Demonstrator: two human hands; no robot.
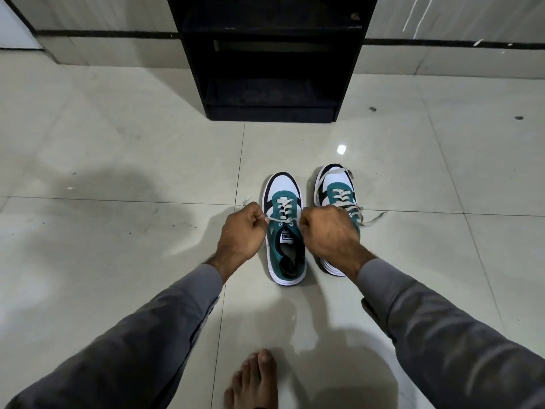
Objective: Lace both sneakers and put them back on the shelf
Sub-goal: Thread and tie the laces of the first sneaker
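A bare foot point(253, 379) stood at the near edge of the tiled floor point(118, 160). Just beyond, both hands were fisted on the lace point(277, 220) of the left sneaker point(285, 231): the left hand point(241, 231) had its grip closed on one end, pulled out sideways, and the right hand point(330, 231) was clenched on the other. The right sneaker point(334, 190) sat just beside it, its own laces lying loose, partly hidden behind that wrist. Farther back stood the black shelf point(271, 54), against the wall.
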